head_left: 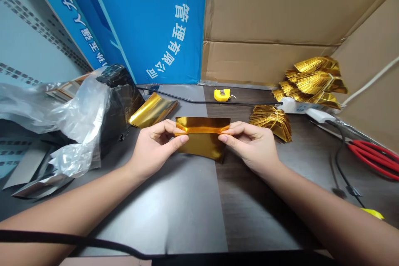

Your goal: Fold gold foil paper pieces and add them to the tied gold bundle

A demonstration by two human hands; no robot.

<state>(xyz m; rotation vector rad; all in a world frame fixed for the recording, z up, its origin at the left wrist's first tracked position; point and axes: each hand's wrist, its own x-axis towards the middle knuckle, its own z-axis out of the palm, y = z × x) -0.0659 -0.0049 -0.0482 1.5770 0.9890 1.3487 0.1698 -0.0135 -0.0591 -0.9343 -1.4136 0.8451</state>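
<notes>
A sheet of shiny gold foil paper [201,143] is stretched between my two hands above the middle of the table. Its upper part is bent over along a crease that runs from side to side. My left hand [157,143] pinches the left end of the crease between thumb and fingers. At the right end, my right hand [251,141] grips the same sheet in a like pinch. Behind my left hand lies a stack of flat gold foil sheets [152,110]. A banded bundle of folded gold foil pieces [271,120] lies beyond my right hand.
More gold bundles [318,77] are piled at the back right by a white power strip [294,106]. A yellow tape measure [222,94] sits near the cardboard wall [268,16]. Crumpled plastic wrap [84,112] covers the left side. A red cable coil [374,156] lies right.
</notes>
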